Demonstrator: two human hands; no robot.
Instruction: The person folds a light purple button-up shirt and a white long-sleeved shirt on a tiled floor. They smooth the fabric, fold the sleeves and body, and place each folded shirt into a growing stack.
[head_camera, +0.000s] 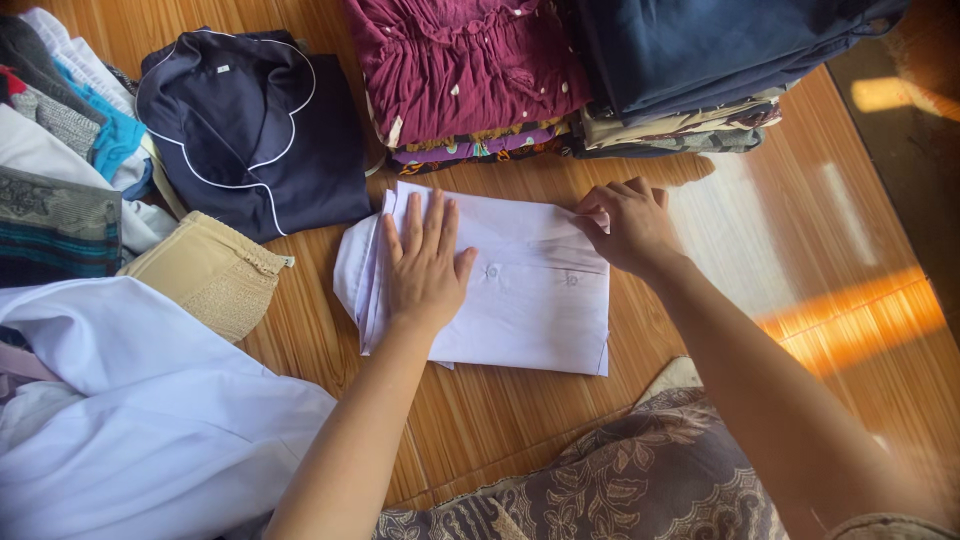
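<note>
We see the folded white shirt (520, 290) lying flat on the wooden floor (780, 240), and it serves as our landmark. Our left hand (425, 265) rests palm down on the shirt's left part, fingers spread and straight, so its grip is wide and flat, pressing rather than holding. Our right hand (630, 225) sits at the shirt's upper right corner, fingers curled in a narrow grip that pinches the cloth edge there. The shirt is smooth, thin cotton-like fabric folded into a rough rectangle, with small buttons showing near its middle (layered edges fan out on its left side). Both forearms reach in from below the shirt, the left nearly straight, the right angled from the lower right. Above the shirt lie a maroon dotted garment (465, 65) and a dark blue folded stack (700, 50). To the shirt's upper left lies a navy top with white piping (265, 130), and to its left a tan knitted piece (215, 275).
</note>
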